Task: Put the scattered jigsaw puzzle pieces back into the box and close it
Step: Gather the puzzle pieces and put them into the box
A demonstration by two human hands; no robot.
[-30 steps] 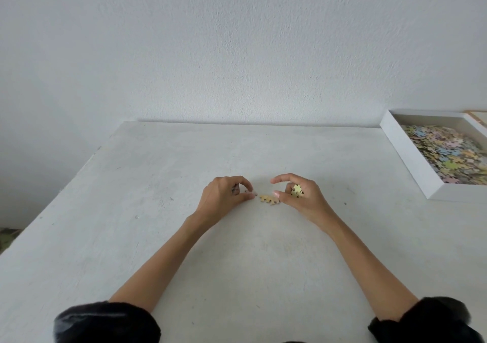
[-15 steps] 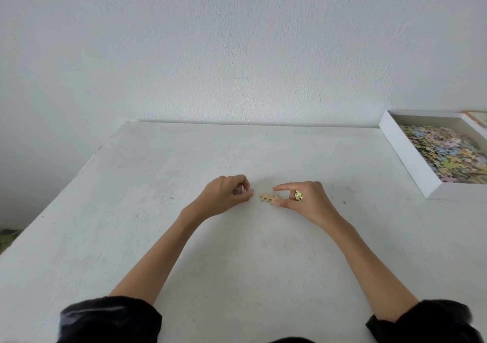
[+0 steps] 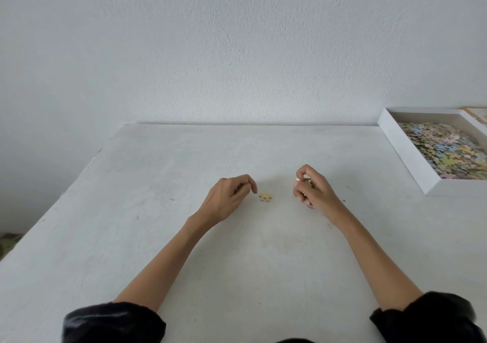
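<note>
One tan jigsaw piece (image 3: 265,197) lies flat on the white table (image 3: 237,250), between my two hands. My left hand (image 3: 228,197) rests just left of it with fingers curled; something small seems tucked inside, too hidden to name. My right hand (image 3: 311,189) is lifted slightly to the right of the loose piece, its fingers closed on small tan puzzle pieces (image 3: 305,182). The open white box (image 3: 405,152) at the far right holds a heap of pastel pieces (image 3: 445,150).
A wall rises behind the table's far edge. A beige-edged flat thing (image 3: 478,113), perhaps the lid, lies beyond the box at the frame's right edge. The table's left edge drops to the floor. Small specks (image 3: 329,225) lie by my right wrist.
My right hand has taken up a piece from the table and drawn away to the right, rising a little. One piece stays on the table. My left hand has barely shifted.
</note>
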